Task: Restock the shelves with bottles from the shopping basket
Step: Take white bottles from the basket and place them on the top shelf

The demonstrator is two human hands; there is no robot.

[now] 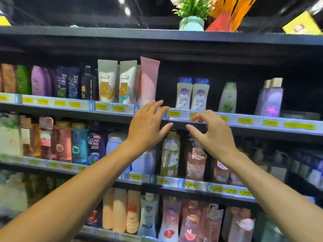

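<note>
The person is risking toppling the pink tube (148, 81) or the white bottles (192, 94) standing on the shelf (262, 132) if a reach swings wide, the left hand (148, 124) hovering spread and empty, the right hand (212, 135) hanging half-curled, holding nothing, no basket showing.

"pantene" on two white tubes (107, 81) (127, 82), 11 o'clock. yellow price tags (102, 106) below read "18.00". "clear" on two dark bottles (61, 82), 10 o'clock, and a blue bottle (95, 145), 9 o'clock.
</note>
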